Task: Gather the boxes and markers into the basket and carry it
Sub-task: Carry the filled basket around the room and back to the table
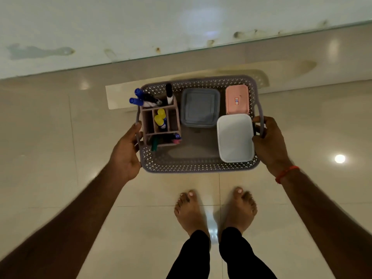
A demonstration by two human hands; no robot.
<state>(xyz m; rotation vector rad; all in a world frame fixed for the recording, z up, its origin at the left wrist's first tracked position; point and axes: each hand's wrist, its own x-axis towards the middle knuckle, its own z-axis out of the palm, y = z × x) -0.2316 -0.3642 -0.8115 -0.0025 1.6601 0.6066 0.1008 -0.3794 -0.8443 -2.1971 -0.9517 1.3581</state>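
Basket (pixel 198 168) held level above the tiled floor (pixel 50 137), loaded with a grey box (pixel 199 107), a pink box (pixel 237 99), a white box (pixel 235 137) and an organizer (pixel 160 123) of upright markers (pixel 145 98). Left hand (pixel 125 156) is curled around the left handle; right hand (pixel 268 141) is closed over the right handle. Likely risks: a tilt slides the loose boxes toward one side, and the tall markers lean beyond the rim and may drop near the bare feet (pixel 215 210).

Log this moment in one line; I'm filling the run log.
stage: carry | left hand, right hand: on basket handles | inside: boxes, markers
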